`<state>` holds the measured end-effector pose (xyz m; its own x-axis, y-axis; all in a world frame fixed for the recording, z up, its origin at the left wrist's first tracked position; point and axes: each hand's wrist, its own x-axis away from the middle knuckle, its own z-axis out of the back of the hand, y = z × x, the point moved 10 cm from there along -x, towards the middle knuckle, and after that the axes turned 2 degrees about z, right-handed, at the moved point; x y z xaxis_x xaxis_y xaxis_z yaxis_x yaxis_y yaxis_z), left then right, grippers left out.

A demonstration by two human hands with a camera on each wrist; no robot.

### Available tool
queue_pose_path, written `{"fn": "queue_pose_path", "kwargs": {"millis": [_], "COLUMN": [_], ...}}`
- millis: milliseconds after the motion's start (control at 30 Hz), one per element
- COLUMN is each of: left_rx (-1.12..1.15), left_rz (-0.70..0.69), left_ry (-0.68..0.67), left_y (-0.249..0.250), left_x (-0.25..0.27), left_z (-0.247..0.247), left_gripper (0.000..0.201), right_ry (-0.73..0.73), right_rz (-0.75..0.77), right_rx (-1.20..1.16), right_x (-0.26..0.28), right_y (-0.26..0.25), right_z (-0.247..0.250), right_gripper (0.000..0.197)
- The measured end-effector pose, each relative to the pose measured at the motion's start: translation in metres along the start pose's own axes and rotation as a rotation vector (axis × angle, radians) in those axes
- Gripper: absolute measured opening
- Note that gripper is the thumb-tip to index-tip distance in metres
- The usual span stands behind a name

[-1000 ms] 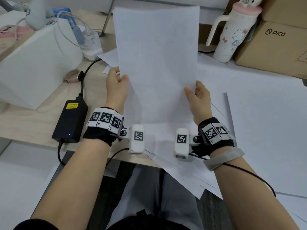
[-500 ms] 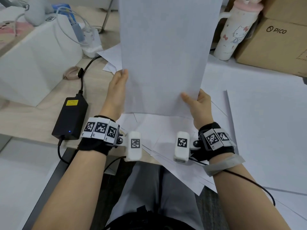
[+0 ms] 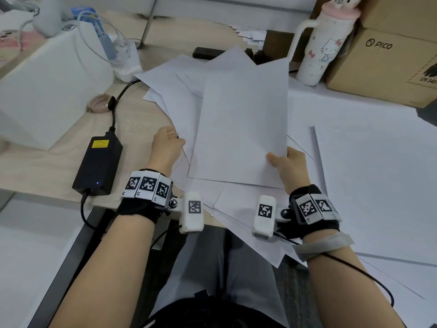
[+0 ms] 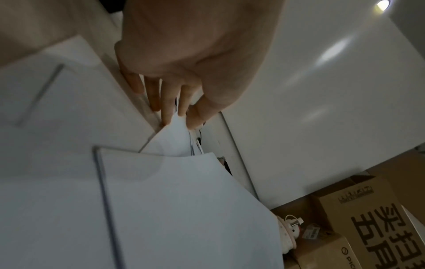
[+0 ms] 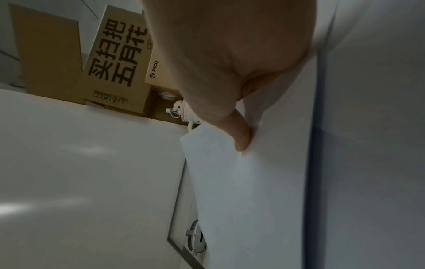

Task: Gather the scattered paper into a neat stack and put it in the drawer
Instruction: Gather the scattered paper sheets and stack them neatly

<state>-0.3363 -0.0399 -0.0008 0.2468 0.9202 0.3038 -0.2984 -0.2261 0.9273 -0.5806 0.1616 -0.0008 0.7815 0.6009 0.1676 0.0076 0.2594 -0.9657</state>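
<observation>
Wooden desk (image 3: pixel 35 162) sitting under loose sheets (image 3: pixel 179 91). Right hand (image 3: pixel 289 166) pinching paper (image 3: pixel 241 129) at its near right corner, thumb on top. Left hand (image 3: pixel 165 147) pinching a sheet edge, fingers nearly straight, seen only from left wrist (image 4: pixel 179 60). Adapter (image 3: pixel 98 165), bottle (image 3: pixel 324 43), box (image 3: pixel 387 60) sitting around.

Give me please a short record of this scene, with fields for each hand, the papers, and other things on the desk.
right hand: pinches the near right corner of the held sheets, thumb on top
left hand: grips the edge of a loose sheet beside the held sheets
scattered paper: lies spread over the desk, some over the near edge
drawer: not in view
other things: black power adapter, cartoon bottle, cardboard box, white box
</observation>
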Motion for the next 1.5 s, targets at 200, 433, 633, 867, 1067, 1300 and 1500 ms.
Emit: {"fn": "queue_pose_path", "kwargs": {"millis": [200,433,633,867,1067,1300,1500], "left_rx": [0.148,-0.107,-0.019,-0.090,-0.018,0.156,0.134], "left_rz": [-0.039,-0.022,-0.072,-0.278,-0.575,-0.687,-0.534], "left_ry": [0.020,-0.130,0.061,0.354,0.371,0.026,0.015], "left_y": [0.017,0.018,0.025,0.063,0.119,0.157,0.127], "left_x": [0.000,-0.003,-0.006,0.012,0.044,0.081,0.064], "left_z": [-0.005,-0.026,-0.001,0.061,0.076,0.039,0.036], "left_gripper": [0.042,0.021,0.043,0.041,0.040,0.022,0.024], "right_ry": [-0.018,-0.048,-0.047,-0.038,-0.041,-0.045,-0.050], "right_rz": [-0.041,-0.078,-0.099,-0.102,-0.097,-0.093,-0.087], "right_rx": [0.033,0.051,0.083,0.112,0.115,0.103,0.108], "right_x": [0.000,0.000,-0.003,-0.004,-0.002,0.001,0.001], "right_y": [0.005,0.008,0.009,0.010,0.009,0.007,0.006], "right_z": [0.000,0.001,0.002,0.001,0.000,0.000,0.000], "right_gripper": [0.011,0.017,0.019,0.022,0.024,0.032,0.024]}}
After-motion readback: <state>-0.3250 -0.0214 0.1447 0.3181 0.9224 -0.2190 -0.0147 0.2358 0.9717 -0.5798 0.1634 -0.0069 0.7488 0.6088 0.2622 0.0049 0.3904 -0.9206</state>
